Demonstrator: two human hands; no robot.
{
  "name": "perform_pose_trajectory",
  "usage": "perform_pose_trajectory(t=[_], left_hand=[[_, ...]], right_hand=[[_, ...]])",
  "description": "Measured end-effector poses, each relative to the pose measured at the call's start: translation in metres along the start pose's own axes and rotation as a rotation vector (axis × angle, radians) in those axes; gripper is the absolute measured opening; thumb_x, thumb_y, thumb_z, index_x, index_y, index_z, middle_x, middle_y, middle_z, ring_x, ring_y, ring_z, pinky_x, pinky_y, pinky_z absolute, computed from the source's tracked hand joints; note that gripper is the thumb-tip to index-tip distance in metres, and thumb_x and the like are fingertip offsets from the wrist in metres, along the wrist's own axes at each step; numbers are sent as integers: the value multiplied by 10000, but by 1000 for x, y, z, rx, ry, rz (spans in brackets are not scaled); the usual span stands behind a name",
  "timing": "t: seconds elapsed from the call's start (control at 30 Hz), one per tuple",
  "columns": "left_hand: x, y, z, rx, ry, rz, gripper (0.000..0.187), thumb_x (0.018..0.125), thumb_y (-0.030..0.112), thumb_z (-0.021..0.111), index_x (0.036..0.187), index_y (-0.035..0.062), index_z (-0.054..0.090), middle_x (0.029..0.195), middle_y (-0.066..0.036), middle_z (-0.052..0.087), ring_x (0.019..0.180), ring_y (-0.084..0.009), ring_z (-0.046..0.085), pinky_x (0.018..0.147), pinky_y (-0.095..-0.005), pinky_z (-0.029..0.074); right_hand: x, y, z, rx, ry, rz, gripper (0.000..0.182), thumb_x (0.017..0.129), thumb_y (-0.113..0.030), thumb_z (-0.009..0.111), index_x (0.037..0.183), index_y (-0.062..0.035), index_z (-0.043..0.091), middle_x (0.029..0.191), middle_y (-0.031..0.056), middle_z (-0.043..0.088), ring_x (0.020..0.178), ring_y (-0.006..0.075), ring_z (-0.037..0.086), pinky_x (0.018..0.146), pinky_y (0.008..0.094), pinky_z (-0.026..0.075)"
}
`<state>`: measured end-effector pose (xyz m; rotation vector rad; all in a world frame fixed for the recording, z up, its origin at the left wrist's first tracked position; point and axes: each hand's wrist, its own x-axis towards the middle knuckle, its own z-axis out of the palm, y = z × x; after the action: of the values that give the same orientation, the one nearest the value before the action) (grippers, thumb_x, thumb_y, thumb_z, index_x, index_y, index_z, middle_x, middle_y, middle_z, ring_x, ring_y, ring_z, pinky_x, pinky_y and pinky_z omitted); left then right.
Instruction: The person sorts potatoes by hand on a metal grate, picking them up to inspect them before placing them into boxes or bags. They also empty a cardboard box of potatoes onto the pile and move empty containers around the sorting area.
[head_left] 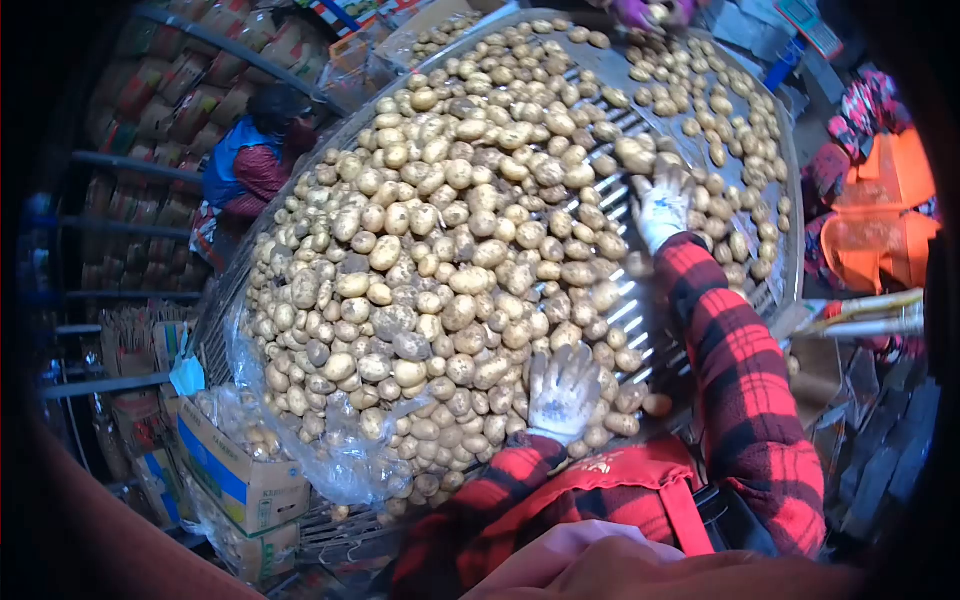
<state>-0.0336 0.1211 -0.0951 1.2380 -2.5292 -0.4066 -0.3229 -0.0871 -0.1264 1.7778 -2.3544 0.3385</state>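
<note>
Head view: one wide, rounded table (797, 215) with a grey rim and dark metal slats (622, 200); potatoes (470, 282), smooth, round to oval, pale yellow with brown soil marks, heaped over its left and middle, more thinly laid at the upper right; clear crinkled plastic sheet (350, 460) against the heap's lower left edge.

Room: metal racks (125, 163) at the left, stacked goods behind; cardboard box (250, 480), blue-striped, below the sheet; glossy orange plastic pieces (880, 220) at the right; a person in a blue vest (232, 160) beside the table's left edge.

Hands, both in soil-stained whitish gloves, with red-and-black plaid sleeves: left hand (563, 395), fingers spread, palm down on potatoes at the near edge of the heap; right hand (664, 205), farther forward, fingers parted, touching potatoes beside the slats; whether it grips any cannot be told.
</note>
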Motion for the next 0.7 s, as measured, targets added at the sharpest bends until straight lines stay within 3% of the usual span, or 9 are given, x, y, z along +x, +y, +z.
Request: perform_pose_trajectory(t=[0.03, 0.13, 0.17, 0.33, 0.37, 0.43, 0.53, 0.6, 0.7], left_hand=[[0, -1, 1, 23, -17, 8, 403, 888, 305, 671, 1274, 190, 677, 1440, -67, 567, 1352, -330, 480, 1172, -633, 275], [0, -1, 4, 10, -22, 17, 405, 899, 328, 648, 1283, 205, 680, 1467, -49, 554, 1367, -320, 474, 1173, -616, 272], [0, 0, 4, 12, -21, 10, 405, 899, 328, 648, 1283, 205, 680, 1467, -49, 554, 1367, -320, 474, 1173, -616, 272], [0, -2, 5, -2, 14, 45, 422, 869, 348, 644, 1260, 194, 684, 1450, -53, 554, 1373, -322, 471, 1139, -599, 307], [-1, -3, 7, -10, -13, 35, 418, 897, 346, 651, 1289, 203, 676, 1463, -48, 547, 1382, -326, 466, 1146, -617, 296], [2, -1, 6, 9, 10, 34, 413, 886, 344, 663, 1272, 196, 679, 1458, -53, 544, 1368, -321, 475, 1127, -610, 318], [0, -4, 9, -22, 20, 17, 383, 890, 334, 658, 1245, 192, 685, 1440, -55, 552, 1355, -314, 483, 1119, -597, 333], [0, -2, 10, -32, 63, 22, 372, 870, 316, 664, 1222, 195, 691, 1422, -56, 562, 1339, -312, 495, 1105, -586, 353], [1, -1, 15, -26, 122, 38, 388, 841, 314, 676, 1212, 203, 695, 1417, -55, 565, 1331, -309, 503, 1099, -583, 364]], right_hand=[[13, -6, -4, -40, 40, 13, 469, 835, -245, 732, 1297, -217, 662, 1497, 206, 461, 1396, 416, 418, 1153, 632, 303], [44, -58, -24, 329, 107, -428, 566, 769, -124, 726, 1326, -181, 639, 1383, 201, 571, 1219, 391, 576, 1045, 481, 458], [54, -76, -9, 409, 17, -557, 541, 775, -120, 714, 1308, -180, 643, 1368, 191, 575, 1184, 411, 587, 993, 502, 487], [72, -118, 21, 411, -447, -478, 423, 824, -202, 711, 1243, -179, 661, 1316, 168, 566, 1145, 412, 565, 1000, 515, 471], [50, -118, -22, 441, -409, -533, 395, 839, -211, 699, 1228, -153, 663, 1313, 184, 547, 1094, 406, 576, 960, 514, 488], [39, -115, -18, 375, -224, -772, 328, 879, -218, 668, 1191, -119, 671, 1152, 174, 624, 984, 413, 613, 865, 509, 518], [52, -118, -5, 883, -655, -231, 361, 1001, -356, 579, 1099, -37, 716, 928, 220, 730, 868, 392, 709, 782, 476, 543], [73, -125, -12, 933, -625, -237, 374, 1026, -357, 544, 1109, -32, 710, 970, 228, 725, 887, 418, 694, 768, 476, 540], [100, -167, -28, 847, -244, -535, 341, 1002, -311, 547, 1216, -86, 689, 1114, 215, 691, 1065, 389, 662, 890, 493, 526]])
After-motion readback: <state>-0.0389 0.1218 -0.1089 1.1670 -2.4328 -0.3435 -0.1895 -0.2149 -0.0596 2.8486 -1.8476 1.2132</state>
